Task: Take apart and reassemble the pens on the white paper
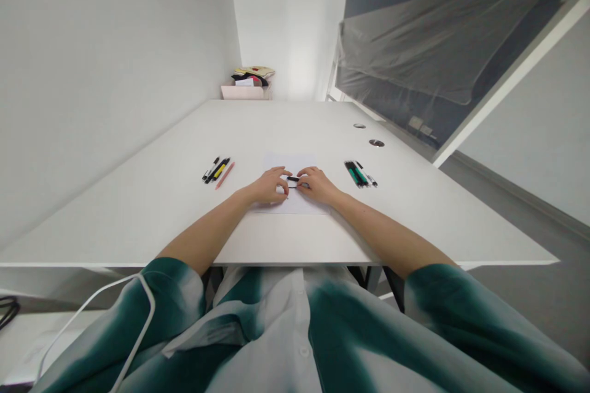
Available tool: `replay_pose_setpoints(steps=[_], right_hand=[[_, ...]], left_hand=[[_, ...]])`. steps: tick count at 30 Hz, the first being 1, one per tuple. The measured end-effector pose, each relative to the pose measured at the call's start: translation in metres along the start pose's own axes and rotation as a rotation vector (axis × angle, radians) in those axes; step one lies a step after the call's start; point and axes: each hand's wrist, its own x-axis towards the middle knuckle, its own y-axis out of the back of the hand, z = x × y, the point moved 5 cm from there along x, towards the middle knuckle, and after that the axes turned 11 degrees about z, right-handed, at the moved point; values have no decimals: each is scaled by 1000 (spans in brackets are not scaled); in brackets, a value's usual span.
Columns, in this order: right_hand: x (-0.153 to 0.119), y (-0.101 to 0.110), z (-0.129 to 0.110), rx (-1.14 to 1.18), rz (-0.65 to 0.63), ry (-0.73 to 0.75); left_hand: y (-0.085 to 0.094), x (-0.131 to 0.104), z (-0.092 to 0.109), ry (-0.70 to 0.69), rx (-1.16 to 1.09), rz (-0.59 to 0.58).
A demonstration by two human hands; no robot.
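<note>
A sheet of white paper (pixel 299 206) lies on the white table, under both my hands. Between my fingertips is a short, thick black piece (pixel 292 178) that looks like part of a pen. Just below it, a thin dark stick (pixel 292 186) runs to the fingers of my right hand (pixel 316 185), which are closed on it. My left hand (pixel 268 186) rests on the paper's left side, thumb and fingers curled in a pinch. A tiny tip shows at those fingers, but what they hold is too small to make out.
Left of the paper lie black pens (pixel 211 169), a yellow-and-black pen (pixel 220 169) and a pink pen (pixel 225 175). To the right are several green-and-black pens (pixel 356 174) and a white-and-black pen (pixel 366 174). A pink box (pixel 242 93) stands beyond the table. A white cable (pixel 147 301) crosses my left sleeve.
</note>
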Motion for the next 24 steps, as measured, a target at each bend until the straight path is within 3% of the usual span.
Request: replay_pose_setpoints(steps=[6,15,24], right_hand=[[0,8,10,24,59,-3],[1,18,11,122,97,61],[1,17,3,108,67,98]], left_hand=[[2,2,11,-49,73,-27],[10,2,-3,76,136,190],[8,2,-4,46,104,225]])
